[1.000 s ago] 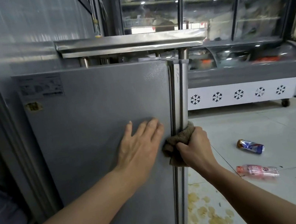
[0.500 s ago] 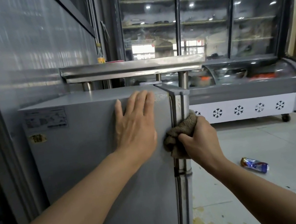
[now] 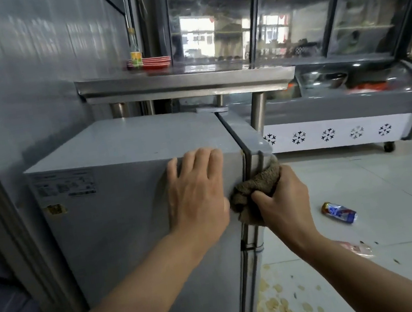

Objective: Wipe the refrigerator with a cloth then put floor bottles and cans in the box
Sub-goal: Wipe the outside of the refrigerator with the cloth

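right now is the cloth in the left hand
No, the right hand grips the brown cloth against the refrigerator door edge, while the left hand rests flat on its side.

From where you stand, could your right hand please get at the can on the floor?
Probably not without bending down: the right hand grips the cloth against the fridge edge, and the can lies lower on the floor. Nothing visible blocks the way.

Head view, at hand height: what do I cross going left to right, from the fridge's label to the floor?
Label sticker → left hand flat on the refrigerator side → brown cloth on the door edge → right hand gripping it → crushed can on the floor.
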